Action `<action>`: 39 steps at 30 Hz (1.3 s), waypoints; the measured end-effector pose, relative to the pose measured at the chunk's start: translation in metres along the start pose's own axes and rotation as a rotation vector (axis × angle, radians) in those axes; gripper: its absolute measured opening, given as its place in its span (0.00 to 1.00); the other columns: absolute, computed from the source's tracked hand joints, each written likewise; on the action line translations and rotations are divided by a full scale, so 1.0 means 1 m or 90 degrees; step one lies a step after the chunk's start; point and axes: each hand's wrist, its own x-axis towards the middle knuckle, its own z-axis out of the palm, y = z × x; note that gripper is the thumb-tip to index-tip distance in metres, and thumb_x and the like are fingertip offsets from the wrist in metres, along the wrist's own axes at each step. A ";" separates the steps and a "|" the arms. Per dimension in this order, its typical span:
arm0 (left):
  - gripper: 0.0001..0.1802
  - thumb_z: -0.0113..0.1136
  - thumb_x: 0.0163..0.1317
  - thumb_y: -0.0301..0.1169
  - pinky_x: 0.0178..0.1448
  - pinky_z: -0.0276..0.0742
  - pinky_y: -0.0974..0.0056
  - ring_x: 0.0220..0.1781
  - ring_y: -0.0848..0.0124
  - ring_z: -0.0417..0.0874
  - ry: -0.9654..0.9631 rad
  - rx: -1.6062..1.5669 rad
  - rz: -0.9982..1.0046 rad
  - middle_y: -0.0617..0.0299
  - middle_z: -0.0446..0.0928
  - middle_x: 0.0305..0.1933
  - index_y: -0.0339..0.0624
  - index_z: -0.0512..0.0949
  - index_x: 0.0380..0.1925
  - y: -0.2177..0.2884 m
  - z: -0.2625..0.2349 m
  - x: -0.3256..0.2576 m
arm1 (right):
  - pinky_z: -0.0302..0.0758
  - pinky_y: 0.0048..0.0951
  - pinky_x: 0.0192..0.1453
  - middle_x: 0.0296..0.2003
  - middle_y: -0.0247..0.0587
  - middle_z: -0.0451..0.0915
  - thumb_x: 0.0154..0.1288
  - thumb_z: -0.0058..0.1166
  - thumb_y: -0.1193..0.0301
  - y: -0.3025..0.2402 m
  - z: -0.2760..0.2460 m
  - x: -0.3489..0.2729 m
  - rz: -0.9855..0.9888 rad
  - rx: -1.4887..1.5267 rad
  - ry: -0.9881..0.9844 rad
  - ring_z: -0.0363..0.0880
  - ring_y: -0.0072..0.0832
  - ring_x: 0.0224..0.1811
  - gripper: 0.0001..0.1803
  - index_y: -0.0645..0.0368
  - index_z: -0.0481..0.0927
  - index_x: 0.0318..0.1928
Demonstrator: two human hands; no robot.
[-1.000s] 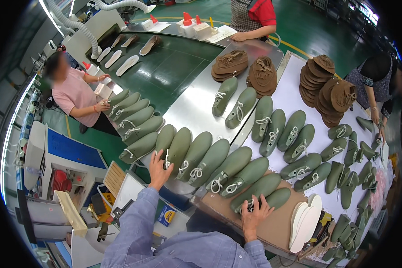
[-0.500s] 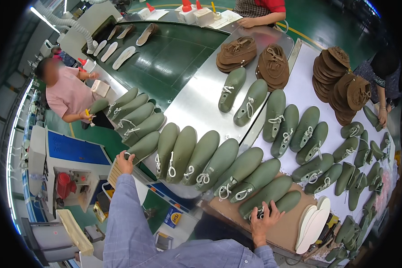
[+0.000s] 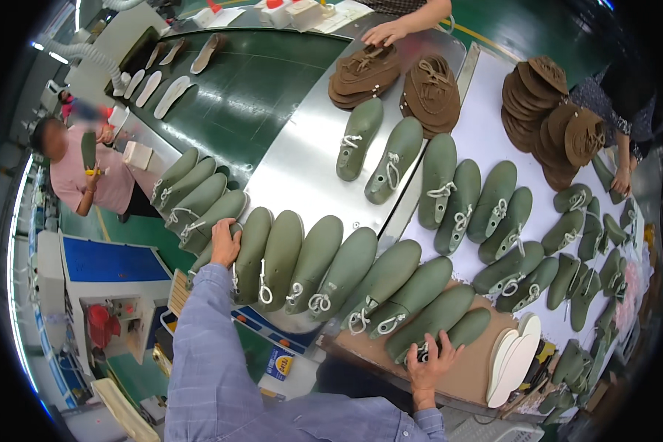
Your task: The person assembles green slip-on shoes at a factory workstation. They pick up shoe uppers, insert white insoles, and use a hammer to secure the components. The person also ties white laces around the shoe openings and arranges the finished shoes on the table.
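Note:
Green shoe lasts with white cord loops lie in a curved row before me. My left hand [image 3: 226, 244] is wrapped over the toe part of a last [image 3: 205, 258] at the row's left bend; its fingertips are partly hidden. At the near right, my right hand [image 3: 430, 366] has thumb and fingers around the heel end of another last [image 3: 436, 318], the other fingers spread. A shorter-looking last [image 3: 469, 328] lies beside it. Between my hands stand several more lasts [image 3: 322, 254] side by side, toes pointing away.
Stacked brown shoe uppers [image 3: 429, 96] sit on the metal table [image 3: 295, 155] and on a white-topped table to the right. White insoles [image 3: 510, 361] lie right of my right hand. A co-worker in pink [image 3: 88, 166] holds a last; two others reach in from the far side.
My left hand has slid from the heel end of its last toward the toe. My right hand keeps its place. A far co-worker's hand now touches the brown uppers; the pink-clad co-worker has raised a last.

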 end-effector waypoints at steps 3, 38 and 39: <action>0.36 0.74 0.54 0.31 0.69 0.69 0.49 0.63 0.47 0.74 -0.094 0.139 0.080 0.48 0.75 0.59 0.45 0.70 0.63 0.064 -0.057 0.014 | 0.52 0.73 0.78 0.58 0.46 0.77 0.51 0.69 0.62 -0.005 0.001 -0.005 0.039 0.003 0.005 0.75 0.49 0.59 0.20 0.47 0.84 0.47; 0.33 0.74 0.56 0.50 0.68 0.70 0.45 0.65 0.43 0.75 0.177 0.045 -0.074 0.43 0.75 0.64 0.47 0.82 0.59 0.053 -0.024 -0.011 | 0.53 0.71 0.77 0.59 0.43 0.78 0.51 0.69 0.64 0.003 0.005 -0.007 0.005 0.009 0.010 0.75 0.47 0.61 0.20 0.48 0.85 0.48; 0.35 0.74 0.55 0.52 0.70 0.68 0.42 0.67 0.42 0.72 0.065 -0.040 -0.064 0.43 0.76 0.64 0.48 0.81 0.60 0.102 -0.031 -0.017 | 0.54 0.71 0.77 0.59 0.43 0.78 0.51 0.70 0.63 0.004 0.007 -0.009 0.011 0.009 0.020 0.76 0.46 0.60 0.20 0.47 0.85 0.47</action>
